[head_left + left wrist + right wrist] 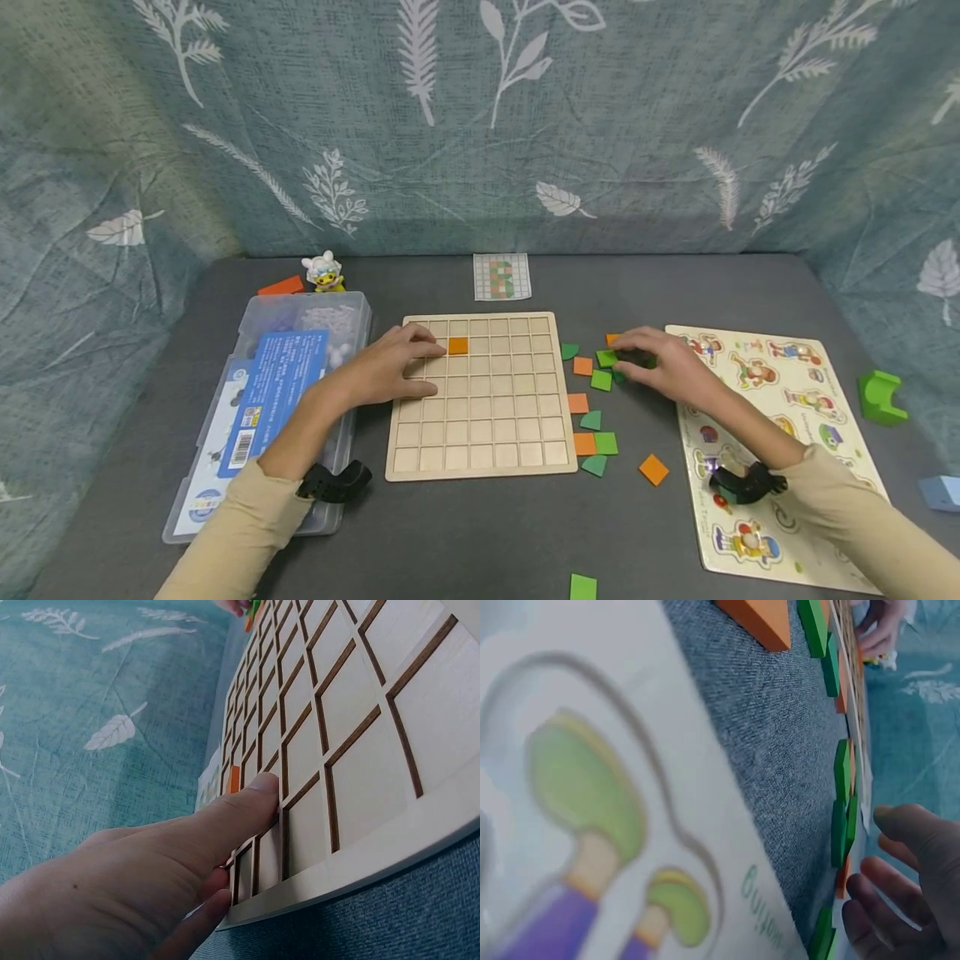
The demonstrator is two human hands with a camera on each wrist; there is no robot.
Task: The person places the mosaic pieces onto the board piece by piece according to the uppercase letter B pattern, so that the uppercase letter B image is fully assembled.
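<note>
Nearby, a box (352,312) and picture board (761,400) flank the grid (480,408).

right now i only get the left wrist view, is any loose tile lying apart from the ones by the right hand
Observer: Yes, an orange square lies by itself just left of the picture board.
Operator: any tile closer to the person
Observer: A lime green square shows at the bottom edge of the head view.
Operator: what's left of the grid
Observer: A clear plastic box lies left of the grid board.
</note>
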